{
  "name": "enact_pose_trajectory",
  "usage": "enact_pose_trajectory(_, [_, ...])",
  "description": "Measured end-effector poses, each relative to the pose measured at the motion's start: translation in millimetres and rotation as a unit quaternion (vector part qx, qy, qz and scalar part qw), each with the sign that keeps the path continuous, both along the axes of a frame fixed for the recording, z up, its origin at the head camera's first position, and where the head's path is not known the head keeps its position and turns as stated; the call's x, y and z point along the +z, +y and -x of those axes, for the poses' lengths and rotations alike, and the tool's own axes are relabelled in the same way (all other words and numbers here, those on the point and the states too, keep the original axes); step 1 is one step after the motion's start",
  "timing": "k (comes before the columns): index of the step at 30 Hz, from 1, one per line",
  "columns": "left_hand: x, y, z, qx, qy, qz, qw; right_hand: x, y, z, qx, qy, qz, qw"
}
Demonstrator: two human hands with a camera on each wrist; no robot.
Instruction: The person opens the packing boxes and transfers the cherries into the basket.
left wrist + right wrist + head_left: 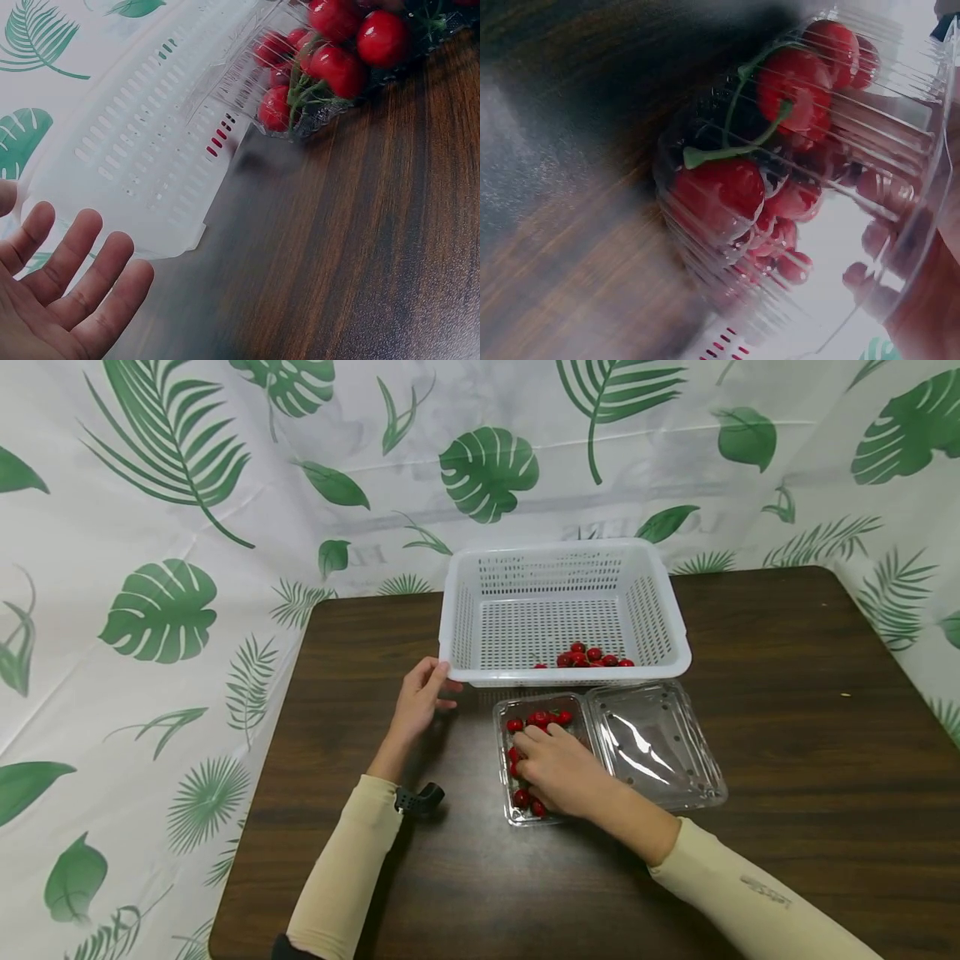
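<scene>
My left hand [422, 697] is at the near left corner of a white plastic basket [562, 676], the thumb at its rim. In the left wrist view the fingers [112, 259] are spread and loosely bent, with nothing between them. My right hand [558, 768] reaches down into a clear plastic clamshell box [501, 777], fingers bent among red cherries [540, 718] with green stems. The right wrist view sees cherries [720, 195] through the box's ribbed wall, part of the hand [922, 300] behind it. I cannot tell whether its fingertips hold a cherry.
More cherries [577, 658] lie in the basket along its near side. The box's open lid [652, 743] lies flat to the right, with small holes in it. Everything stands on a dark wooden table [787, 710], before a leaf-patterned cloth [487, 410].
</scene>
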State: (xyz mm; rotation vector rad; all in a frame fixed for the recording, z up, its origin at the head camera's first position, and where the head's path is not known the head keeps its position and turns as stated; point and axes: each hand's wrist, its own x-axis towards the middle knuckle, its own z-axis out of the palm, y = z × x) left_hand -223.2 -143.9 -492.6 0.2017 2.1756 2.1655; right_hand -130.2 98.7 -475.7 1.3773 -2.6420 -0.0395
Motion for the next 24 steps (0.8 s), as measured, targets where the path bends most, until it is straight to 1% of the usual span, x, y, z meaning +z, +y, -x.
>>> enact_pose_trajectory(2, [0.1, 0.2, -0.3, 0.005, 0.000, 0.007, 1.0000, -1.9, -2, 0.4, -0.007, 0.015, -0.008, 0.9998])
enact_pose_trajectory(5, [-0.1, 0.7, -0.6, 0.009, 0.001, 0.016, 0.9998, -3.7, -5, 0.5, -0.019, 0.024, -0.020, 0.9993])
enact_pose_trajectory(8, [-0.2, 1.1, -0.8, 0.009, 0.006, 0.021, 0.9997, -5.0, -8, 0.5, -0.031, 0.023, -0.035, 0.9987])
enact_pose_trajectory(12, [-0.1, 1.2, -0.9, 0.006, 0.004, 0.014, 0.9999, -6.8, -10, 0.3, -0.039, 0.019, -0.056, 0.9975])
enact_pose_trajectory(17, [-0.5, 0.6, -0.5, 0.000, 0.000, 0.000, 1.0000, -8.0, -11, 0.5, -0.038, 0.019, -0.067, 0.9969])
enact_pose_trajectory(24, [-2.1, 0.9, 0.3, 0.009, 0.005, 0.016, 0.9998, -8.7, -10, 0.6, -0.029, 0.031, -0.056, 0.9975])
